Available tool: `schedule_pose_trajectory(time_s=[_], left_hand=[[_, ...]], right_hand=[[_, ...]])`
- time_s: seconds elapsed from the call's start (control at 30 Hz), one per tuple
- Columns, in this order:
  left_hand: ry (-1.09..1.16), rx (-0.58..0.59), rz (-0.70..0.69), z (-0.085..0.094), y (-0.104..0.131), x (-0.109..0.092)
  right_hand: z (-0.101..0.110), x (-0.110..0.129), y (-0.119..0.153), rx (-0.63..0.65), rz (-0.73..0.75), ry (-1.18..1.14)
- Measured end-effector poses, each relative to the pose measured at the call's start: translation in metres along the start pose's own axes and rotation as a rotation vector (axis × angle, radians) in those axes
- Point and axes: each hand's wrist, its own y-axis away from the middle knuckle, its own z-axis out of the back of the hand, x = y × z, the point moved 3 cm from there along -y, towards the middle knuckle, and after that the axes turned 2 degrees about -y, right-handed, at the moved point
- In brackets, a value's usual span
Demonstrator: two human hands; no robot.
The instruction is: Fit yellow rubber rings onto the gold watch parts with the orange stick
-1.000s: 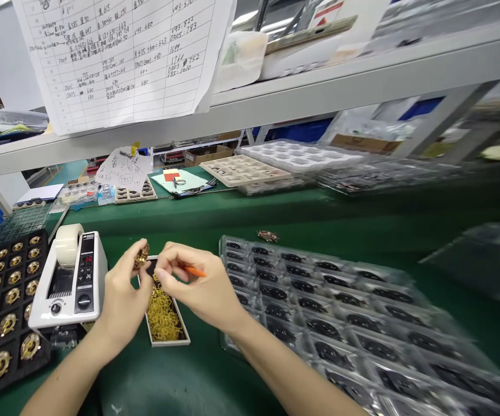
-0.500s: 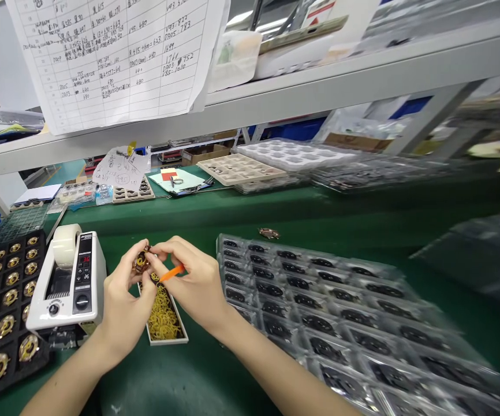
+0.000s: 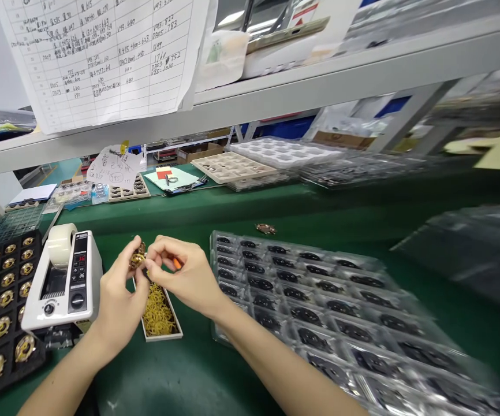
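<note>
The left hand (image 3: 122, 294) has its thumb and index finger pinching a small gold part (image 3: 137, 259), raised above the worktop (image 3: 146, 375); its ring-like face looks turned roughly toward the camera, but the fingers hide too much to tell its long axis. The right hand (image 3: 185, 271) has thumb and index finger pressed together at the part's edge, and whether they pinch anything there is hidden; its curled fingers hold an orange stick (image 3: 176, 263), of which only a short slanting piece shows. Below the fingers a narrow white box (image 3: 163, 338), lengthwise away from the person, holds tangled yellow loops (image 3: 159, 315). Just left of the left fingers stands a white tape dispenser (image 3: 33, 312) with a roll of tape (image 3: 59, 245) and red digits too blurred to trust; farther left, a black tray (image 3: 14, 372) carries gold rings in rows. Right of the right fingers, a clear tray (image 3: 279, 297) has dark oval pieces in its cells, with a loose coppery part (image 3: 265, 229) just past its far edge. Well beyond the fingers lie a beige compartment tray (image 3: 232, 167) and a white tray (image 3: 287, 153); above, on a grey shelf (image 3: 254, 104), hangs a handwritten sheet (image 3: 103, 63) reading "V93: 822", "DA05: 783" and "1699".
</note>
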Motion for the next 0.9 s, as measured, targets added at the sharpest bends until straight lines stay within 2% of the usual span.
schedule_pose_trajectory(time_s=[0.07, 0.13, 0.23, 0.3, 0.37, 0.43, 0.53, 0.63, 0.67, 0.7, 0.77, 0.9], left_hand=[[0.011, -0.032, 0.04, 0.004, -0.006, 0.004], [0.017, -0.063, 0.087, 0.01, -0.012, 0.007], [0.014, -0.102, 0.137, 0.02, -0.018, 0.009], [0.004, -0.111, 0.138, 0.025, -0.021, 0.007], [-0.001, -0.118, 0.127, 0.028, -0.021, 0.005], [0.007, -0.126, 0.113, 0.03, -0.02, 0.003], [0.037, -0.129, 0.095, 0.032, -0.02, 0.002], [0.073, -0.125, 0.081, 0.033, -0.02, 0.001], [0.081, -0.121, 0.076, 0.033, -0.02, 0.0], [0.085, -0.117, 0.071, 0.034, -0.02, 0.0], [0.082, -0.107, 0.054, 0.034, -0.019, -0.002], [0.073, -0.096, 0.029, 0.033, -0.02, -0.004]], right_hand=[[0.004, -0.001, -0.003, 0.076, -0.107, -0.11], [0.009, -0.008, -0.007, 0.152, -0.209, -0.116], [0.012, -0.034, -0.012, 0.318, -0.379, 0.086], [0.01, -0.055, -0.015, 0.384, -0.458, 0.221], [0.011, -0.07, -0.018, 0.352, -0.487, 0.308], [0.018, -0.073, -0.022, 0.27, -0.491, 0.392], [0.049, -0.058, -0.026, 0.105, -0.454, 0.478], [0.098, -0.037, -0.024, -0.109, -0.409, 0.614], [0.114, -0.035, -0.022, -0.138, -0.417, 0.709], [0.127, -0.036, -0.019, -0.133, -0.44, 0.813], [0.148, -0.05, -0.012, -0.039, -0.52, 0.981], [0.173, -0.101, 0.001, 0.139, -0.672, 1.13]])
